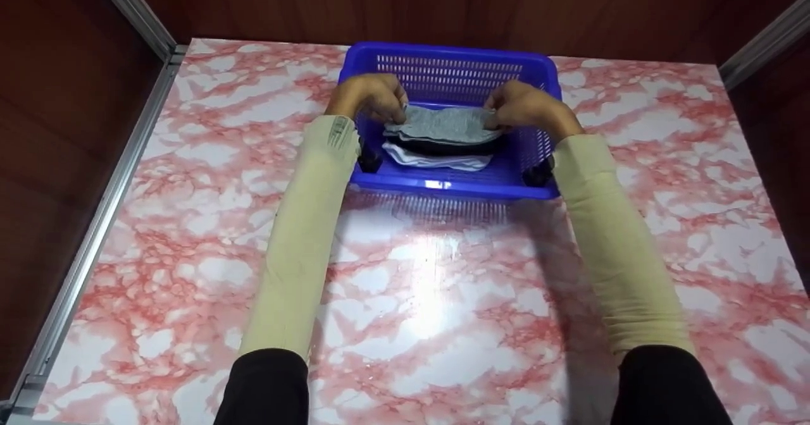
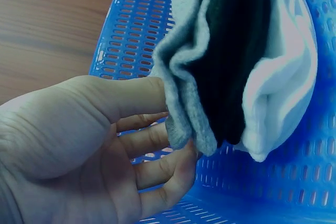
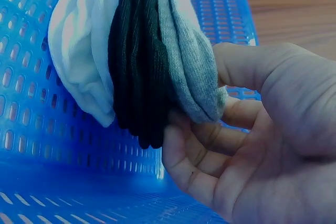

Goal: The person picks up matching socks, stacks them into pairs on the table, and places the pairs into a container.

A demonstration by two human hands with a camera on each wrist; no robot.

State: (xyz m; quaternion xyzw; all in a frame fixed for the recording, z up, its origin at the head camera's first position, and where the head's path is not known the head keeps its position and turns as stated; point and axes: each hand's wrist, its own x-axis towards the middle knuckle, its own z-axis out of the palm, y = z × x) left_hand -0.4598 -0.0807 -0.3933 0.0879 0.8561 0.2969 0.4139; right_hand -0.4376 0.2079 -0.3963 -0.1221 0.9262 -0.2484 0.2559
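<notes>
Inside a blue plastic basket (image 1: 443,50), folded grey socks (image 1: 448,123) lie in front of folded black socks (image 3: 137,66) and folded white socks (image 1: 436,158), all close together in a stack. My left hand (image 1: 378,96) pinches the left end of the grey socks, its thumb on the near face and its fingers curled behind. At the other end my right hand (image 1: 525,104) grips the grey socks the same way, with a fingertip right at the lower edge of the black ones in the right wrist view. In the head view the black socks show only as a thin dark strip.
The basket stands at the back of a red-and-white marbled table (image 1: 430,273), close to a brown wood panel (image 1: 443,7). Metal-framed side panels border the table left and right. Slotted basket walls surround both hands.
</notes>
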